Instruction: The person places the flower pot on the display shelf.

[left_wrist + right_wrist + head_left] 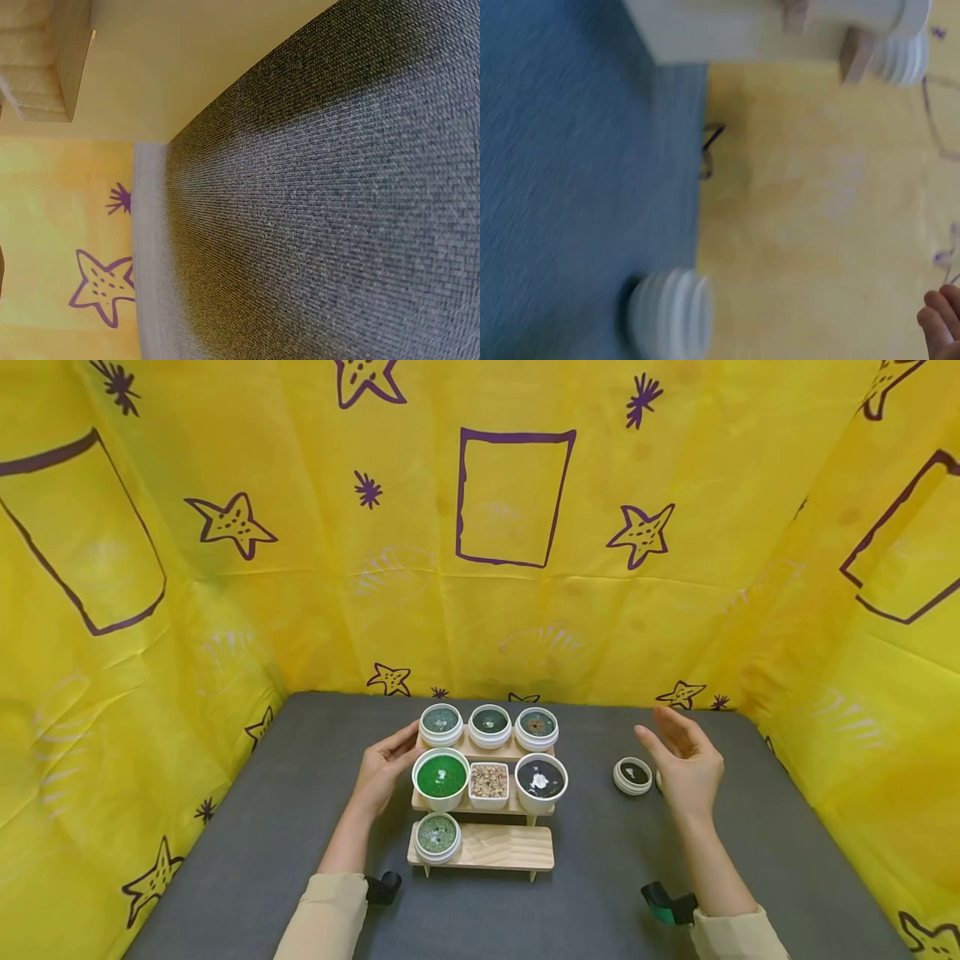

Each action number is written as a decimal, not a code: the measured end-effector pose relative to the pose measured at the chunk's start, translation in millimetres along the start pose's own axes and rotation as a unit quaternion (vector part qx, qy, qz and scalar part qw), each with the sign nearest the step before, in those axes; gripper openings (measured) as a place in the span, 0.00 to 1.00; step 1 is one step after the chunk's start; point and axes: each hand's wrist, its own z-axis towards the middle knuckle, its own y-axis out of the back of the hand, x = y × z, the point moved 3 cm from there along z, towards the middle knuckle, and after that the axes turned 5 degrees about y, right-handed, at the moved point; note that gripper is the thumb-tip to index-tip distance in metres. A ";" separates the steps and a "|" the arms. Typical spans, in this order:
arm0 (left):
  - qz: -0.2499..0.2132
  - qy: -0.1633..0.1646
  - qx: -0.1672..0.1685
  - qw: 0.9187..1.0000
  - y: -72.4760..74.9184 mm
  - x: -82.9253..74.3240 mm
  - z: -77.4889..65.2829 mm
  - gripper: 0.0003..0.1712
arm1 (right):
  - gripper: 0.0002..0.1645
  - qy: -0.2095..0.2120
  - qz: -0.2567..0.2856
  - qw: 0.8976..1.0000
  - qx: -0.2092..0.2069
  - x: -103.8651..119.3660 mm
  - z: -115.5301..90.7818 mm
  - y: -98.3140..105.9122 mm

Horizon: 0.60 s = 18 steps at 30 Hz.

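A three-tier wooden stand holds several small white pots in the head view. My left hand is at its left end, with thumb and fingers about the end of the top shelf. Close to that hand are a pot with grey-green contents and a bright green one. My right hand is raised off to the right, fingers loosely bent, thumb apart, holding nothing. Beside it a small white jar with dark contents sits on the table; another white piece is mostly hidden behind the hand. A ribbed white jar appears blurred in the right wrist view.
On the middle shelf are a square dish of beige bits and a pot of dark contents. A speckled green pot stands at the lowest shelf's left. Yellow patterned cloth encloses the grey table.
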 end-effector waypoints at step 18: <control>-0.007 -0.008 0.005 1.000 0.4 1.0 -0.9 0.31 | 0.35 -0.117 -0.153 0.978 -0.080 -72.1 16.5 49.4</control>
